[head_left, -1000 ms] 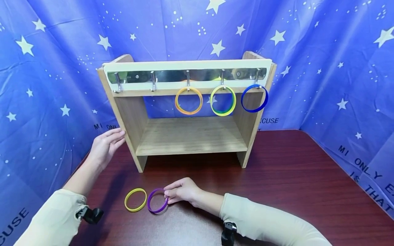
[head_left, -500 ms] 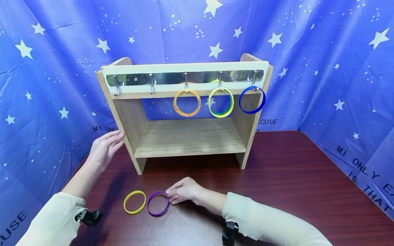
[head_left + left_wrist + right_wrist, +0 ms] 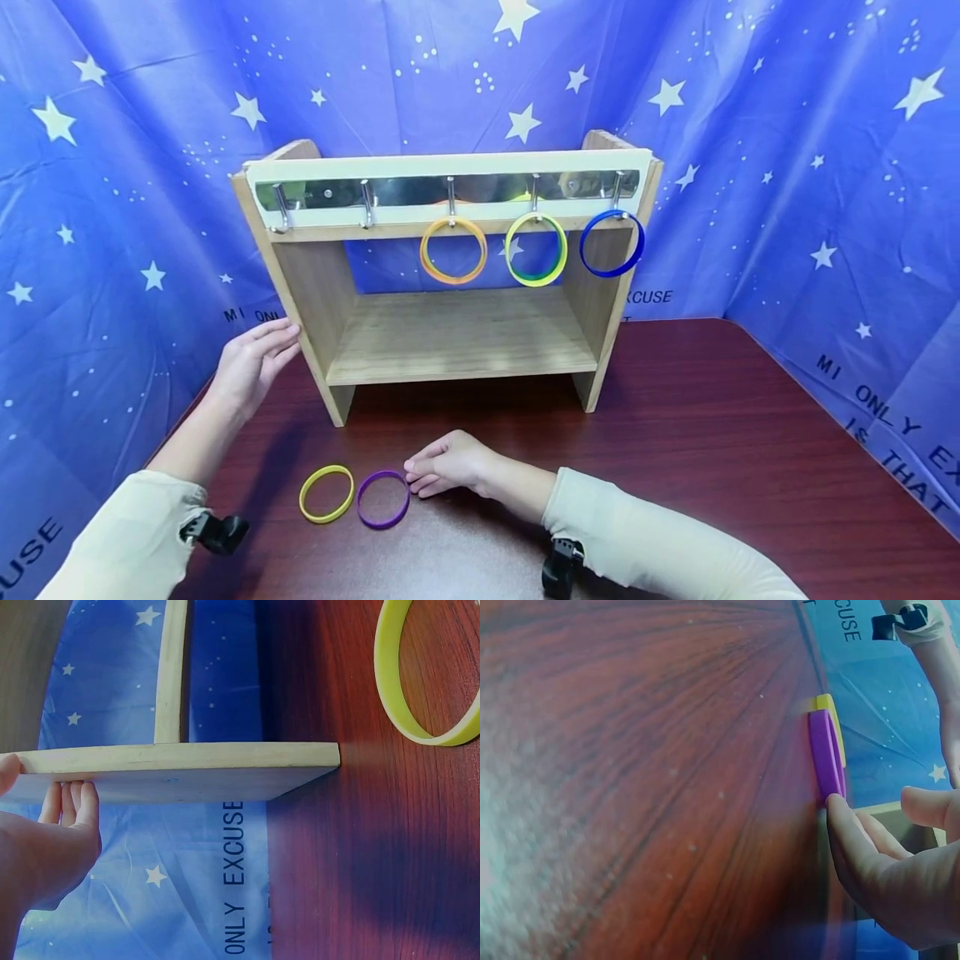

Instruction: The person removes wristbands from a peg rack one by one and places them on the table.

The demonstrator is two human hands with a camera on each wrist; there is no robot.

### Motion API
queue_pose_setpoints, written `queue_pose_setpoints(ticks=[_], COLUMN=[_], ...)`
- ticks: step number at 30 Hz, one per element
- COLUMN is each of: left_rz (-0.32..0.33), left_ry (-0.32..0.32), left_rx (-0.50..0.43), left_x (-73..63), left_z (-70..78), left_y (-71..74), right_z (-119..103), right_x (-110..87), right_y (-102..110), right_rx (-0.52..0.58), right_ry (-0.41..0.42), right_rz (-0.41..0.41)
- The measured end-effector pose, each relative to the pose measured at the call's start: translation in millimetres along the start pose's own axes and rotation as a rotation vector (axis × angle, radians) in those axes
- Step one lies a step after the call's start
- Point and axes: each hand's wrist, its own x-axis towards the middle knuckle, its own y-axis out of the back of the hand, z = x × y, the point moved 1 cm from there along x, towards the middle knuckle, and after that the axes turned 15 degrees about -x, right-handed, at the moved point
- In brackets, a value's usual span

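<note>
Purple ring (image 3: 825, 750) rests on the table (image 3: 712, 417) in front of the wooden rack (image 3: 465, 342), with the yellow ring (image 3: 327, 521) just beside it on the left. Lying apart from the rack like this, its rim seems easy to reach from the right. Up on the rack, an orange ring (image 3: 453, 280), a yellow-green ring pair (image 3: 538, 280) and a blue ring (image 3: 610, 273) hang from separate hooks, which probably explains why they sit so evenly spaced.

The left hand (image 3: 247, 371) sets its extended fingers against the outer face of the rack's left side panel, thumb at the front edge — a light touch, I judge, meant to steady the frame.

The right hand (image 3: 453, 463) comes from the other side, its fingers (image 3: 844, 825) nearly straight and the thumb raised apart from them. One fingertip meets the purple ring's right edge — no pinch shows, so nothing is gripped; how firmly it presses, I cannot tell.
</note>
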Motion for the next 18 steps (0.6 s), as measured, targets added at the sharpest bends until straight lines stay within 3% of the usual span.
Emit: queue_pose_setpoints(ticks=[11, 18], left_rz=[-0.005, -0.023], left_ry=[-0.006, -0.001], left_rx=[-0.034, -0.022], left_x=[-0.3, 1.1], left_z=[2.2, -0.3], left_y=[2.0, 1.7], right_z=[-10.2, -17.6], right_x=[-9.5, -14.2], right_y=[15.3, 32.9], right_rx=[0.001, 0.059], right_ry=[0.077, 0.152], right_rz=[0.066, 0.124])
